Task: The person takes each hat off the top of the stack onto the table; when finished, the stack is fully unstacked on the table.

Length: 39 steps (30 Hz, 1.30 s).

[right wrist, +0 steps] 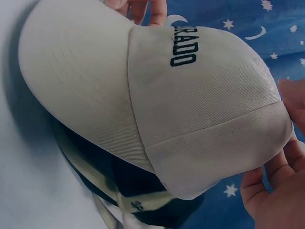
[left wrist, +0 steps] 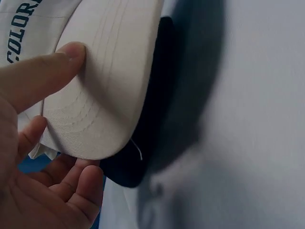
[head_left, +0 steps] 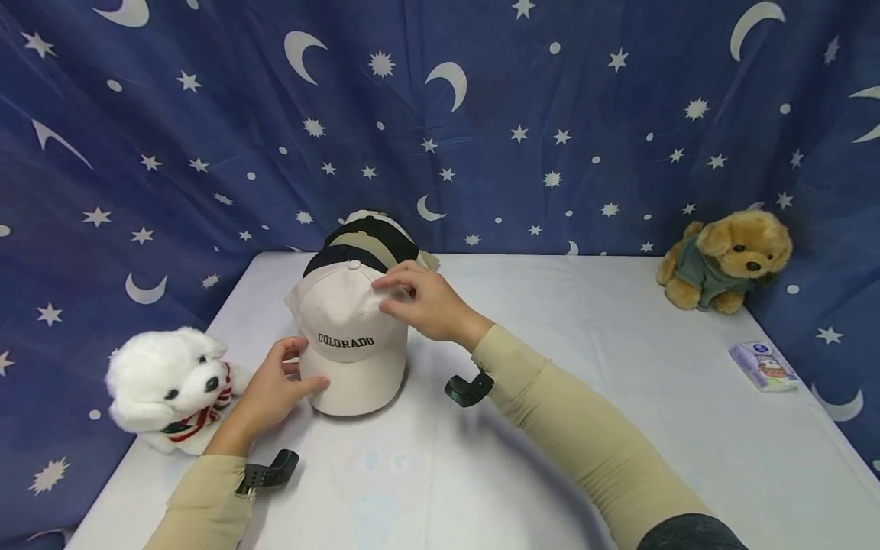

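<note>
A cream baseball cap lettered COLORADO sits at the front of a row of nested caps, brim toward me. At its left, my left hand pinches the brim, thumb on top and fingers at the edge below, as the left wrist view shows. My right hand holds the right rear of the crown between thumb and fingers. Behind it stand a dark navy cap, a tan cap and a black cap, with a pale one farthest back.
On the left of the white table sits a white plush dog with a striped scarf. A brown plush dog in a green shirt is at the back right, near a small purple packet. A blue star-patterned cloth hangs behind.
</note>
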{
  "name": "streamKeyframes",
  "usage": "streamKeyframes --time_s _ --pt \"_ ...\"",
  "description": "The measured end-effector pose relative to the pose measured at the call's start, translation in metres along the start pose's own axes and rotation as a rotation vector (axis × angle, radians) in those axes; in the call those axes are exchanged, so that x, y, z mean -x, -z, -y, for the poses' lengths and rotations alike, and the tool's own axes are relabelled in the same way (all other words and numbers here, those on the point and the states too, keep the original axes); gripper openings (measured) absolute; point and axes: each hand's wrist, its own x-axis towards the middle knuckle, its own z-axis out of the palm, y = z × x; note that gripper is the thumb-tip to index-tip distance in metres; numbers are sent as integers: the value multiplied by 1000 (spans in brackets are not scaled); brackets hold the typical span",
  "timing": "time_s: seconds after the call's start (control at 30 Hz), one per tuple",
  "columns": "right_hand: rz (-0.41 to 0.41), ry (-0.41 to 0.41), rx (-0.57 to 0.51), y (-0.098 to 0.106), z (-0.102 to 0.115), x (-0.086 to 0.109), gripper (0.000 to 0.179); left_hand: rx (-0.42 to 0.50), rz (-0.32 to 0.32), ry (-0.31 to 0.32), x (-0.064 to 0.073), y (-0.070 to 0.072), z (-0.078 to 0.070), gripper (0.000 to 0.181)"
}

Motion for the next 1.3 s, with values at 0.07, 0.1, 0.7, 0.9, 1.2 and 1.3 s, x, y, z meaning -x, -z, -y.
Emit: streamKeyframes --time_s 0.07,0.1,0.7,0.9,1.2,1.3 --pt "-21 9 3 6 0 2 28 15 6 -26 2 -1 -5 75" --pt "-32 15 4 9 1 4 29 30 9 -46 2 -1 -7 74" --pt "-166 74 67 71 -1 44 36 122 57 -231 1 -31 -53 64" --pt "-208 63 52 82 -4 56 37 122 77 -236 -4 -43 -61 62" --pt "-264 33 89 99 -12 78 39 128 147 -263 -7 -62 -74 59" --pt "-270 19 100 106 -16 84 40 136 163 -274 -10 -70 -79 58"
